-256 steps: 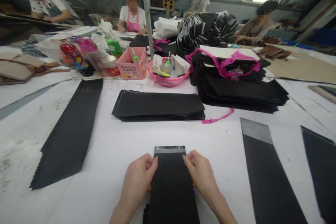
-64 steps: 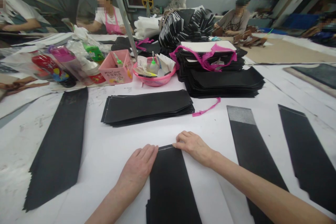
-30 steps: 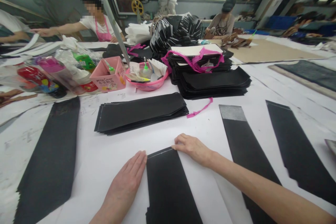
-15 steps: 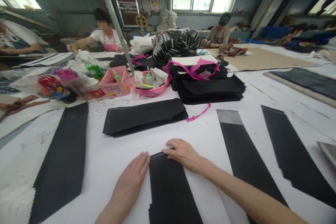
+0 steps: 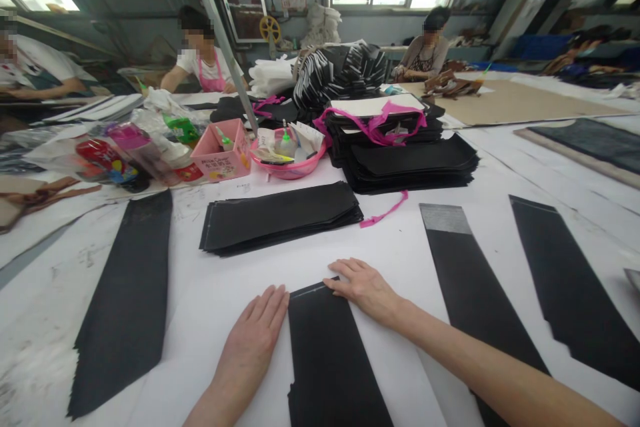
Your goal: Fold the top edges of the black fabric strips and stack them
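A long black panel (image 5: 330,353) lies flat in front of me, a pale line along its far edge. My left hand (image 5: 257,333) rests flat on the white table, fingertips at the panel's far left corner. At the far right corner is my right hand (image 5: 365,287), its thumb on the panel's edge and its fingers stretched past it over the white surface. Neither hand is closed. To the right lie a black panel with a grey end strip (image 5: 480,293) and another black panel (image 5: 570,287); a further black panel (image 5: 125,300) lies left.
Beyond my hands lies a stack of black panels (image 5: 280,217). Behind it stand a pink box (image 5: 223,157), a pink basket (image 5: 290,168) with a bottle, and thicker black stacks (image 5: 415,163) with pink ties. Several people work farther back, and a slanted metal pole (image 5: 220,40) rises behind the box.
The view has shifted slightly. My right thumb and fingers have slid a little to the right along the panel's far edge; my left hand stays at the left corner.
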Demonstrator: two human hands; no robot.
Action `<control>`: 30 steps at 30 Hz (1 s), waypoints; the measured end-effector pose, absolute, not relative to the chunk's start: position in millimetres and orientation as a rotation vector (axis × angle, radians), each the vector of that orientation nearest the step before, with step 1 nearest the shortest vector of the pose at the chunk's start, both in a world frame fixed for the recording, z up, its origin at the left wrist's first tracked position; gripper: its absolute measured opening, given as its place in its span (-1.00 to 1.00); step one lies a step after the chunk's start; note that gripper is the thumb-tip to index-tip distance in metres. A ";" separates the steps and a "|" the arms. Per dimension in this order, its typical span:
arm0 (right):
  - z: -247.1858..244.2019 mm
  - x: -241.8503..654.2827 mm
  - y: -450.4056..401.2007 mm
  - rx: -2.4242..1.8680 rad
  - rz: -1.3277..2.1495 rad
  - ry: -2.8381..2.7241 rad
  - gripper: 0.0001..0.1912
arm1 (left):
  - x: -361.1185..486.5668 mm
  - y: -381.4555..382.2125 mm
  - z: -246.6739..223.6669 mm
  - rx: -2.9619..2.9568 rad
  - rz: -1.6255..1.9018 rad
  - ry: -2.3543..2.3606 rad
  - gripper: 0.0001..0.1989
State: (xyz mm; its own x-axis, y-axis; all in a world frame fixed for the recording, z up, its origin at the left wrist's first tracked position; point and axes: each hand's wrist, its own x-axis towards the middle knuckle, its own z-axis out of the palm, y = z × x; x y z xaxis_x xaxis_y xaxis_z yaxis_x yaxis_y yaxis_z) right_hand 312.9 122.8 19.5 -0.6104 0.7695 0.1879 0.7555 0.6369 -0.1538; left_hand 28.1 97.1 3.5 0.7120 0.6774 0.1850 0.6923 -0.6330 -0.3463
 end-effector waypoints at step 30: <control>66.2 271.9 140.2 -1.624 0.773 -2.305 -0.94 | 60.5 109.7 29.2 -2.982 -0.966 -1.820 -0.74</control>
